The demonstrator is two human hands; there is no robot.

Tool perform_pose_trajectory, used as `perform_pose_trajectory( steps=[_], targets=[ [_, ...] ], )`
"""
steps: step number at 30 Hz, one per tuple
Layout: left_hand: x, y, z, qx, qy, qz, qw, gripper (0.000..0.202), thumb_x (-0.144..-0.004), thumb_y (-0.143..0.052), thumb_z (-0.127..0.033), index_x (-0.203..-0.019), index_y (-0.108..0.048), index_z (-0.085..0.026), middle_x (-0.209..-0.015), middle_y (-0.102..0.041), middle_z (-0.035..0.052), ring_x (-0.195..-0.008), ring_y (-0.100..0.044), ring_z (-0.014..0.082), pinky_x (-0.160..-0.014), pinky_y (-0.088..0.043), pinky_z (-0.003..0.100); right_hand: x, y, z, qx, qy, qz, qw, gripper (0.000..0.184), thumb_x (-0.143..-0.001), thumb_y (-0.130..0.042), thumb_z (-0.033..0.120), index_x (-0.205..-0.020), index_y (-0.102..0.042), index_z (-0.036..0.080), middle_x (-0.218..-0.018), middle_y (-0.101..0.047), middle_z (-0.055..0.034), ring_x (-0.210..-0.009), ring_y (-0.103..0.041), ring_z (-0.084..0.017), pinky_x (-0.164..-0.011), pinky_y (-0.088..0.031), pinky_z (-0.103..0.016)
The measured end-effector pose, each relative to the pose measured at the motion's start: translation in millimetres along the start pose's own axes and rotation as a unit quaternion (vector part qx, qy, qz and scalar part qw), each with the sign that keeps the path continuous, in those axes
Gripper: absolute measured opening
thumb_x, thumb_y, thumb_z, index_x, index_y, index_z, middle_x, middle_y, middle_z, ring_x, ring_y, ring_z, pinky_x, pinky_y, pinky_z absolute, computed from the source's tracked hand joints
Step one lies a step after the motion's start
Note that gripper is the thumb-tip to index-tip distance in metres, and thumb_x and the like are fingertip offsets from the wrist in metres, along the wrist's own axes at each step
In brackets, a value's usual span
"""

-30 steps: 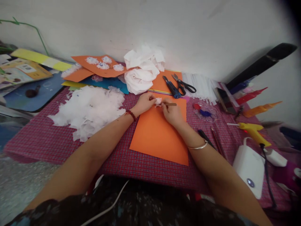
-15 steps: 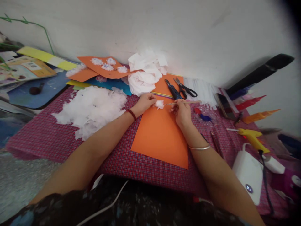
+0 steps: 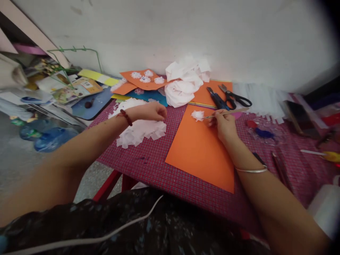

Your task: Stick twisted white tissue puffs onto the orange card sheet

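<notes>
My right hand point(image 3: 224, 124) is closed on a thin wooden stick point(image 3: 239, 111) held almost level above an orange paper sheet point(image 3: 199, 152). The stick's tip reaches the edge of a small white tissue tuft point(image 3: 198, 115) near the sheet's far end. My left hand point(image 3: 155, 111) hovers at the right side of a pile of white tissue paper squares point(image 3: 140, 131), its fingers curled together. Whatever those fingers hold, if anything, is hidden.
Behind the sheet lie crumpled white tissue point(image 3: 183, 88), a blue-handled cutter point(image 3: 216, 98) and black-handled scissors point(image 3: 236, 97). Orange paper with white tufts point(image 3: 145, 79) rests at the back left. A plastic palette point(image 3: 265, 132) and a phone point(image 3: 300, 118) are on the right.
My left hand has left the tissue tuft and swung left to the pile of squares. The right hand still holds the stick by the tuft. The view has turned left.
</notes>
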State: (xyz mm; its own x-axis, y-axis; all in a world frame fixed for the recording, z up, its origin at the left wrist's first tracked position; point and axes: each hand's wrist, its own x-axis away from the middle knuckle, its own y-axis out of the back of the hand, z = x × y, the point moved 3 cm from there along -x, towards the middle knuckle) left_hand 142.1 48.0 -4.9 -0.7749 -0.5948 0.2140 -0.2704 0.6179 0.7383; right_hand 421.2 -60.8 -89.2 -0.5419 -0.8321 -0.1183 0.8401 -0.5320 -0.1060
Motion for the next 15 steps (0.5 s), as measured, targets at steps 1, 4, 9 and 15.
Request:
perform_pose_trajectory(
  steps=[1, 4, 9, 15],
  targets=[
    [7, -5.2, 5, -0.047, -0.005, 0.005, 0.999, 0.015, -0.061, -0.065, -0.009, -0.072, -0.067, -0.018, -0.074, -0.066, 0.0039, -0.068, -0.058, 0.0159, -0.066, -0.041, 0.028, 0, -1, 1, 0.001, 0.003, -0.002, 1.0, 0.016, -0.079, -0.064, 0.031, -0.072, -0.053, 0.022, -0.052, -0.061, 0.0018, -0.04, -0.053, -0.012, -0.04, -0.044, -0.025],
    [21, -18.3, 14, -0.131, -0.021, -0.027, 0.991, 0.024, -0.057, -0.064, -0.009, -0.077, -0.067, -0.02, -0.081, -0.067, 0.0042, -0.072, -0.056, 0.0167, -0.066, -0.038, 0.027, 1, -2, 0, -0.001, 0.007, -0.006, 1.0, 0.019, -0.078, -0.067, 0.032, -0.07, -0.053, 0.023, -0.051, -0.06, 0.0013, -0.039, -0.052, -0.012, -0.038, -0.044, -0.025],
    [25, -30.2, 23, -0.142, -0.041, -0.116, 0.982, 0.018, -0.061, -0.059, -0.009, -0.075, -0.064, -0.02, -0.076, -0.064, 0.003, -0.067, -0.052, 0.0152, -0.064, -0.034, 0.027, -2, -1, -4, 0.003, 0.03, 0.0, 1.0, 0.029, -0.077, -0.071, 0.046, -0.069, -0.053, 0.024, -0.052, -0.06, 0.0, -0.04, -0.055, -0.014, -0.038, -0.044, -0.027],
    [21, -26.7, 30, -0.065, -0.011, -0.145, 0.987, 0.009, -0.071, -0.06, -0.018, -0.062, -0.061, -0.019, -0.063, -0.061, 0.0015, -0.06, -0.049, 0.0128, -0.06, -0.033, 0.027, -6, 0, -10, 0.009, 0.042, 0.017, 0.999, 0.033, -0.078, -0.071, 0.052, -0.07, -0.053, 0.025, -0.05, -0.058, 0.0008, -0.038, -0.053, -0.014, -0.038, -0.044, -0.029]
  ],
)
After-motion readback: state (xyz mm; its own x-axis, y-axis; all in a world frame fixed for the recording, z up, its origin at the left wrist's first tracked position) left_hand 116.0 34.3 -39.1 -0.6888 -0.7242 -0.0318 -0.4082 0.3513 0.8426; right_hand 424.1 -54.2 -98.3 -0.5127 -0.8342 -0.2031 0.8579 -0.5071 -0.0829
